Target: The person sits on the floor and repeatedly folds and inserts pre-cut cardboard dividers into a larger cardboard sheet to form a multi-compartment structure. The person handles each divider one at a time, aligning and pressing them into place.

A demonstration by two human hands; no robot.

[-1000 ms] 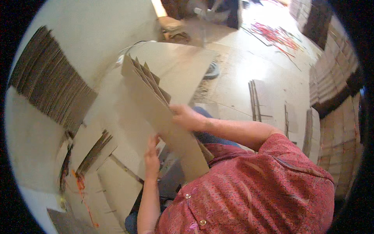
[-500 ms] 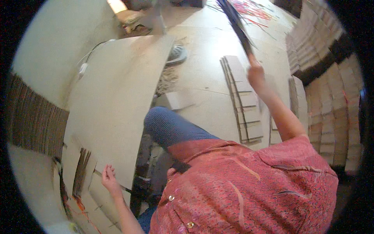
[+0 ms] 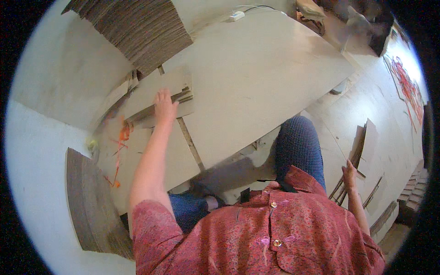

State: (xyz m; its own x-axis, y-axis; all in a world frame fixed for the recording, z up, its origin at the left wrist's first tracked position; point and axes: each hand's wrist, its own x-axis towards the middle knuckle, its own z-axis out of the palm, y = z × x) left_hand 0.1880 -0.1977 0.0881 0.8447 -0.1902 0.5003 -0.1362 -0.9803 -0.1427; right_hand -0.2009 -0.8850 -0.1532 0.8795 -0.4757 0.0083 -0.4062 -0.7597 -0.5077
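My left hand reaches over a small stack of cardboard strips on the pale tabletop, fingers stretched out over the stack's end. Whether it touches the strips, I cannot tell. Low at my right, my right hand has its fingers curled beside cardboard pieces on the floor. A fine line runs from its fingertips over the floor. What the fingers hold is too small to make out.
A tall cardboard stack stands at the table's far left, another stack at the near left. Orange strapping lies on the table's left. More red strapping is on the floor at right. A white power socket sits by the wall.
My view has turned left. My right hand, raised with a dark bundle of thin strips before, is now lowered without that bundle visible. My left hand has opened and stretched toward the small stack.
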